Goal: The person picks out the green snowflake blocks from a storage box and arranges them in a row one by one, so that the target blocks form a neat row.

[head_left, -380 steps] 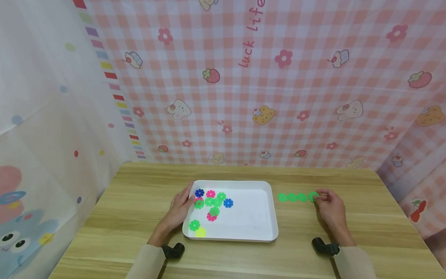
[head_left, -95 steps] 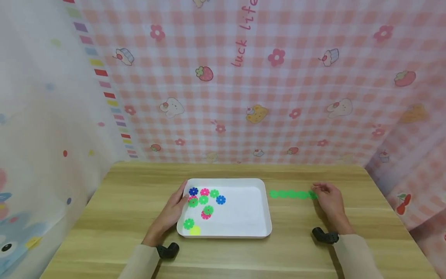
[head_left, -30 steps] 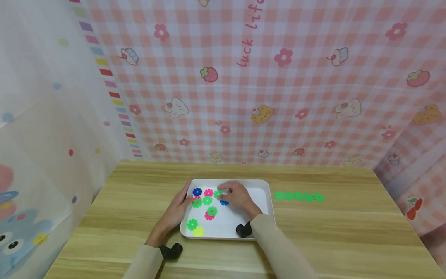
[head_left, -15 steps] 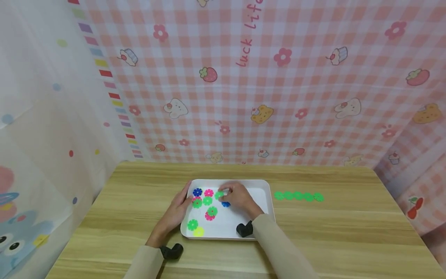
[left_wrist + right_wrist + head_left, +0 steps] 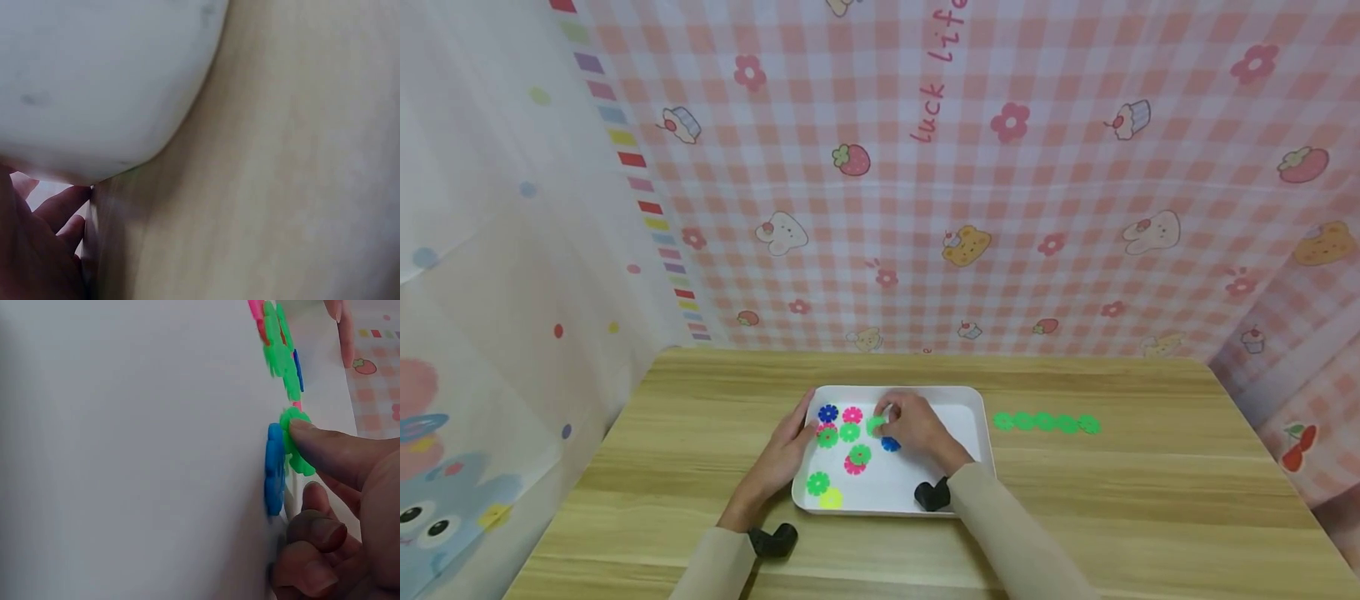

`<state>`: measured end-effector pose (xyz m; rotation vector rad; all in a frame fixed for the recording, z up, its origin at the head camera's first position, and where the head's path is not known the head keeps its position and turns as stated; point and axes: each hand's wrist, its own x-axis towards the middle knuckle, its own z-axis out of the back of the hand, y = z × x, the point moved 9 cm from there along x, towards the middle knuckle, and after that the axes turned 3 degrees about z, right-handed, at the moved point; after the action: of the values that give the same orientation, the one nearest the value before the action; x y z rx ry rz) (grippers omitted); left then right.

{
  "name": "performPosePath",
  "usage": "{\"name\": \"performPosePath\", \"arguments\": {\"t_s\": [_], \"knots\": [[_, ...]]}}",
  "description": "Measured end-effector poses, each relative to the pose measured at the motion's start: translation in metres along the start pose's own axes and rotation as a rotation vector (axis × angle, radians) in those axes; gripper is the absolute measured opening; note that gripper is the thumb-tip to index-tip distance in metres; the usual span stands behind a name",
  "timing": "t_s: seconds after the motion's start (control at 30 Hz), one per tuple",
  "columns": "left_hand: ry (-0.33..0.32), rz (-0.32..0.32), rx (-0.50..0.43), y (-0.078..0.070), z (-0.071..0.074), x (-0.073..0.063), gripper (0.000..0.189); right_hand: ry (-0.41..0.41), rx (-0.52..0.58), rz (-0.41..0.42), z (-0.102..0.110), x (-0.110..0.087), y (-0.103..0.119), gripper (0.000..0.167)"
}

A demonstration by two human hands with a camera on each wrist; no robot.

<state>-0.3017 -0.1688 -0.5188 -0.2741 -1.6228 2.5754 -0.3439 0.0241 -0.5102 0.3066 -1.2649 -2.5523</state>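
Note:
A white tray (image 5: 940,487) stands on the table, with several notched plastic snowflake discs at its left side. My left hand (image 5: 786,450) grips the tray's left rim; in the left wrist view its fingers (image 5: 62,206) reach the tray's edge. Over the tray, my right hand (image 5: 917,425) pinches a green snowflake disc (image 5: 297,440) between thumb and fingers. A blue disc (image 5: 274,469) stands tilted on edge right beside it. Other green discs (image 5: 850,432), pink discs (image 5: 852,414), a dark blue disc (image 5: 828,413) and a yellow disc (image 5: 831,499) lie in the tray.
To the right of the tray, several green discs (image 5: 1045,422) form a straight row on the wooden table (image 5: 1112,500). A checked pink cloth (image 5: 925,208) hangs behind the table's back edge. A black wrist mount (image 5: 932,496) sits at each wrist.
My right hand left the green row, which has grown longer, and came into the tray. Over the last second the green disc and the blue one shifted slightly rightward and nearer. Left hand stays.

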Motion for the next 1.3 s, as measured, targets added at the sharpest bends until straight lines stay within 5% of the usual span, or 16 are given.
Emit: {"name": "performPosePath", "arguments": {"t_s": [0.6,1.0,1.3], "knots": [[0.003,0.005,-0.001,-0.001,0.0,0.0,0.056,0.053,0.007,0.0,0.007,-0.006,0.009,0.014],[-0.002,-0.002,-0.005,-0.003,0.0,-0.001,0.056,-0.02,0.031,0.046,0.052,-0.021,0.027,0.011],[-0.004,-0.007,-0.004,-0.003,0.001,-0.001,0.057,-0.094,0.106,0.049,0.098,-0.045,0.012,0.018]]}}
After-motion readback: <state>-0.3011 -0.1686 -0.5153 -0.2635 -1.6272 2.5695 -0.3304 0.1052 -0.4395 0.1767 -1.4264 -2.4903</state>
